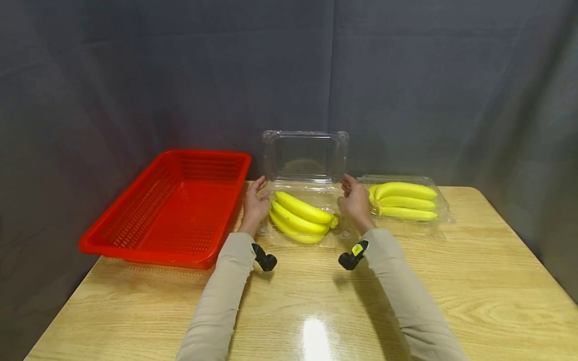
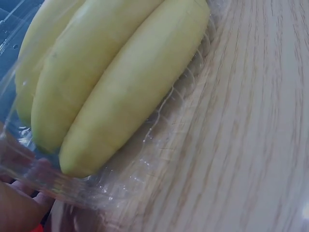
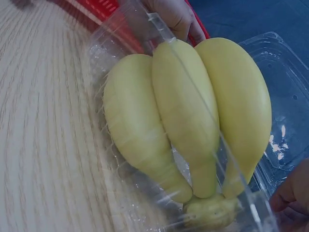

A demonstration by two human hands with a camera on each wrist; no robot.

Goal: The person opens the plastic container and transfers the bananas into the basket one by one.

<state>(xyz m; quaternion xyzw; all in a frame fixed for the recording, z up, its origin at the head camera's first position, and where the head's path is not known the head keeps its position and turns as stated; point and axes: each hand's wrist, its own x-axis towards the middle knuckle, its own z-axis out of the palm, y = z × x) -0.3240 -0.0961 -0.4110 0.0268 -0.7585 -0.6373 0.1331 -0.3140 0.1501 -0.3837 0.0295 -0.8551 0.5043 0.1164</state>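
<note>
Both hands, left hand (image 1: 255, 203) and right hand (image 1: 355, 199), hold the open clamshell's (image 1: 305, 155) side edges (bananas (image 1: 300, 216) inside) at the tabletop's (image 1: 474, 281) far edge.

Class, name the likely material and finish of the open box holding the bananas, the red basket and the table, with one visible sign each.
Open box: thin clear plastic, glossy; bananas show through it.
Red basket: probably moulded plastic; slotted walls.
Table: wood or wood-look laminate, glossy; grain and a bright glare.
</note>
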